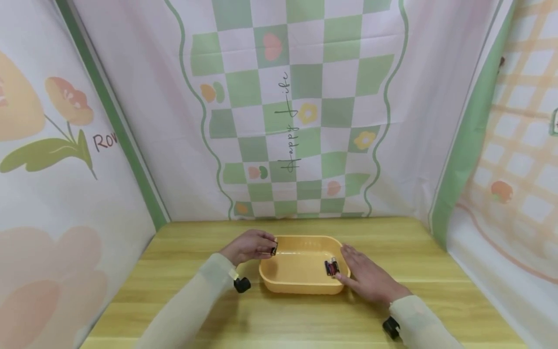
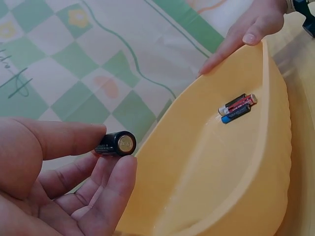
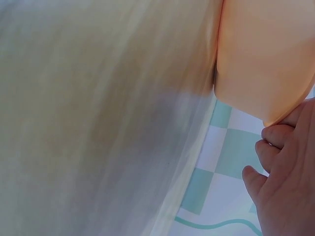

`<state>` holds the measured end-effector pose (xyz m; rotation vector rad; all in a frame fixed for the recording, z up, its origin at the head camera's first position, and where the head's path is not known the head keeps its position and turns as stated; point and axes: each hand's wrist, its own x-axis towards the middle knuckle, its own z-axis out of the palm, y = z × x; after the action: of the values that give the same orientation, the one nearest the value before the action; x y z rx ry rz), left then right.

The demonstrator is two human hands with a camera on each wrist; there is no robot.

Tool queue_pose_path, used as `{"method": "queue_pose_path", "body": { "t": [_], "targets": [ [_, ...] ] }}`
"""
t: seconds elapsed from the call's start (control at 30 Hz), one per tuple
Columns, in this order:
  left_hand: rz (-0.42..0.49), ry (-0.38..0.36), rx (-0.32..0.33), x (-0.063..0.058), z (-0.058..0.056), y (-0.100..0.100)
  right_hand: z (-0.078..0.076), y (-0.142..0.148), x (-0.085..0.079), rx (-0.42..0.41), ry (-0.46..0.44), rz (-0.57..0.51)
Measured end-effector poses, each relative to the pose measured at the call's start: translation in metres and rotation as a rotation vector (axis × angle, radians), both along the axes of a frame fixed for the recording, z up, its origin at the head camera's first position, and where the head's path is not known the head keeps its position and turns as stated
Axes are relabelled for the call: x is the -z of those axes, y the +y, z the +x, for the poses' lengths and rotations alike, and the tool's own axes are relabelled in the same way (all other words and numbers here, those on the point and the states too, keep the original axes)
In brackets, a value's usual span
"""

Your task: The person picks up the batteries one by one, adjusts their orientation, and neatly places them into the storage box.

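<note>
A: What does the head view show?

B: A yellow plastic tray [image 1: 301, 287] on a wood-grain tabletop [image 1: 301, 320], with a green-and-white checked cloth [image 1: 305, 80] hanging behind. At the tray's left end, the left hand [image 1: 249, 246] pinches a black battery [image 1: 274, 249]. The right hand [image 1: 371, 277] touches the right end, fingers extended. Beside its thumb, small batteries [image 1: 332, 266] lie inside the tray. Each wrist carries a black device [image 1: 241, 284].

A: And the left wrist view?

B: The held battery's round metal end faces the camera, gripped between thumb and fingers, which hide part of the tray. Three batteries lie side by side at its far end, showing black, red and blue.

A: The right wrist view?

B: The tray's outer wall blocks its contents. The right hand's fingers meet the rim; blurred tabletop fills the left, checked cloth below.
</note>
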<state>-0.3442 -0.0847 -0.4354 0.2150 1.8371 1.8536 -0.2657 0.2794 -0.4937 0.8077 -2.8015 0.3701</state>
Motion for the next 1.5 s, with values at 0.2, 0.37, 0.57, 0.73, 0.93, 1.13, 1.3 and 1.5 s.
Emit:
{"method": "queue_pose_path", "body": {
  "t": [0.2, 0.37, 0.57, 0.73, 0.93, 1.13, 1.3, 1.5],
  "targets": [
    [0.006, 0.003, 0.002, 0.002, 0.000, 0.015, 0.000, 0.000, 0.002, 0.005, -0.011, 0.002],
    [0.000, -0.004, 0.013, 0.005, -0.003, 0.027, 0.000, 0.001, 0.002, 0.000, 0.002, 0.001],
    [-0.001, -0.007, 0.022, 0.007, -0.004, 0.039, -0.001, 0.001, 0.000, -0.003, 0.012, -0.001],
    [0.002, -0.006, 0.022, 0.009, -0.005, 0.049, -0.001, 0.002, -0.002, 0.006, -0.001, 0.005],
    [-0.023, -0.010, 0.023, 0.012, -0.003, 0.059, 0.000, 0.001, -0.002, 0.006, -0.010, 0.000],
    [-0.048, -0.004, 0.028, 0.014, -0.001, 0.069, 0.000, 0.000, -0.001, 0.006, 0.012, 0.008],
    [-0.050, -0.024, 0.021, 0.013, 0.001, 0.076, 0.000, -0.001, -0.003, 0.001, 0.024, 0.005],
    [-0.070, -0.029, 0.017, 0.016, 0.002, 0.085, 0.001, -0.002, -0.003, 0.016, 0.001, -0.003]
  ]
}}
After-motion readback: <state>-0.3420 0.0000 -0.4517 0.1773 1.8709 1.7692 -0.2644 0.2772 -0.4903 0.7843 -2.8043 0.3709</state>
